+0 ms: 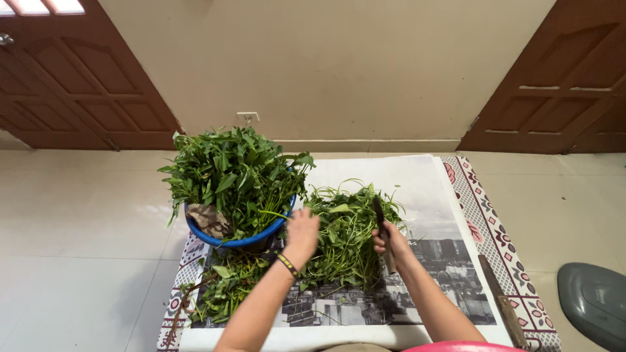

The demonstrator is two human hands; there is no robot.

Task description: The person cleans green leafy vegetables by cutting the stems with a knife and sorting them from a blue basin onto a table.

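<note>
Here, the left hand (pixel 301 229) presses limp, light greens (pixel 345 234) at the stems; the right hand (pixel 386 242) apparently grips a knife (pixel 380 218).

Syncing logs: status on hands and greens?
Left hand on loose greens pile. Right hand gripping dark knife, blade over pile. Blue basin, heaped with leaves, beside left hand.
</note>
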